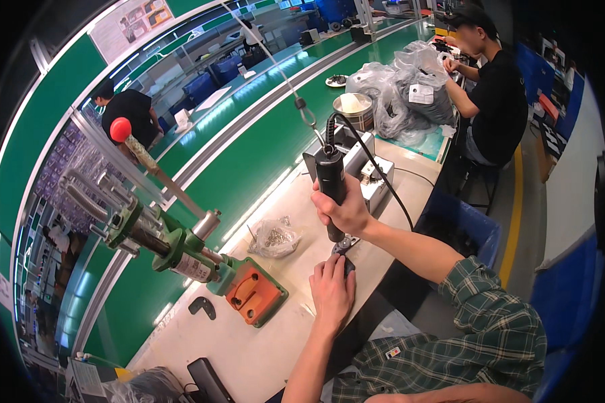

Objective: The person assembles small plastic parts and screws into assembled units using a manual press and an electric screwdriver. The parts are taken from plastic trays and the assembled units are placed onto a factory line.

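Note:
My right hand [343, 209] is wrapped round a black electric screwdriver [329, 176], which hangs upright from a steel cable with a black cord looping off its top. Its lower end points down at a small dark grey part [345, 246] on the pale worktop; whether the bit touches it is unclear. My left hand [331, 290] lies over that part near the table's front edge, fingers bent and holding it down. The fingers cover most of its shape.
Left stands a green hand press [181, 252] with a red-knobbed lever and orange fixture [251, 293]. A clear bag of small metal pieces [275, 238], a black curved piece [202, 307] and a white-grey box [380, 181] lie about. Right, a co-worker [494, 94] sits by plastic bags [400, 101].

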Demonstrator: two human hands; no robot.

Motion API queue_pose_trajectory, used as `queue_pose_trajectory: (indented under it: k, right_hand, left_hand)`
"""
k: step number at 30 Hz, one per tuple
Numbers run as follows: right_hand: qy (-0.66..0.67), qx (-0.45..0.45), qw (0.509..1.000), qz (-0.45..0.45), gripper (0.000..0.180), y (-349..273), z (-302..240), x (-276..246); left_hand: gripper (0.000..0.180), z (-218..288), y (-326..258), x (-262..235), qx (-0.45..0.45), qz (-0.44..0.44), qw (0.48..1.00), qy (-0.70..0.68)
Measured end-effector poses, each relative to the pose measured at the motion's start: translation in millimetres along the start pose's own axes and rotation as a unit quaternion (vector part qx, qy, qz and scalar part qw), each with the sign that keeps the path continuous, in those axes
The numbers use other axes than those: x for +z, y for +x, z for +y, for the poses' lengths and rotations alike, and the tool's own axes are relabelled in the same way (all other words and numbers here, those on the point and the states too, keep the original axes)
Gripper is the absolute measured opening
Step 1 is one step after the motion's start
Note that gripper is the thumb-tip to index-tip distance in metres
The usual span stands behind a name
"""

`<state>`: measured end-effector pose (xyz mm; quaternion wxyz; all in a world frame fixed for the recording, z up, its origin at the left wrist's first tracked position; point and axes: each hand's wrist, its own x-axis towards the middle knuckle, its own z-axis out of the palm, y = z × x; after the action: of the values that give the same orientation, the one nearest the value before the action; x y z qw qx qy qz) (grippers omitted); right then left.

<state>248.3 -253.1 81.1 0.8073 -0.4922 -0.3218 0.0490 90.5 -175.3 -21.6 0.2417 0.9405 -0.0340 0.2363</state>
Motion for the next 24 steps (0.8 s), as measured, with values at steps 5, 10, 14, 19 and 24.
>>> queue_pose_trajectory:
  k: [5,10,14,19,24]
  right_hand:
    - [-0.023,-0.013,1.000,0.002,0.021,4,8,0]
    - [-0.022,-0.010,1.000,0.007,0.020,5,15,1]
    - [-0.031,-0.012,0.999,0.008,0.020,5,10,-2]
    - [-0.037,-0.015,0.999,0.019,0.020,7,11,0]
    - [0.026,0.033,0.995,0.087,0.027,13,-1,-1]
  left_hand:
    - [0.044,0,0,-1,-0.007,-0.006,1.000,-0.004]
    - [0.045,-3,-1,1,-0.017,-0.011,1.000,-0.010]
    - [0.045,2,2,-1,-0.015,-0.010,1.000,-0.014]
    - [0.047,-4,0,4,-0.018,-0.011,1.000,-0.001]
    - [0.054,-8,1,-1,-0.070,0.076,0.990,-0.092]
